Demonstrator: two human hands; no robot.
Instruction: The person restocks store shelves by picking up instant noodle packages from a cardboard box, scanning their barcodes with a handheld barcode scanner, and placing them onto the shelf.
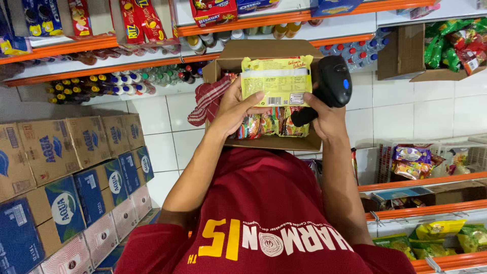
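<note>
Looking down past your red shirt (pixel 264 213), you have an open cardboard box (pixel 269 50) in front of your chest, and both hands work over it. Your left hand (pixel 234 109) grips a yellow noodle packet (pixel 276 81) by its lower left corner, thumb across the face and the fingers hidden behind it; the packet stands upright over the middle of the box, back panel toward you. Your right hand (pixel 324 119) is closed around the handle of a black handheld scanner (pixel 329 86), whose head sits just beside the packet's right edge; whether the two touch cannot be told. The scanner's window faces away and cannot be seen. Inside the box, a row of colourful noodle packets (pixel 269 124) shows along the near edge, mostly covered by your hands and the raised packet, so their count is unclear. A red checked cloth (pixel 208 99) hangs over the box's left wall. What the box rests on is hidden behind it and your body. To your left, stacked cartons (pixel 71 177) in brown and blue run out of view at the bottom left corner. Rows of bottles (pixel 116 83) lie on the orange-edged shelves beyond the box, partly blocked by it. Shelves at right hold snack bags (pixel 413 162), cut off by the frame's edge.
</note>
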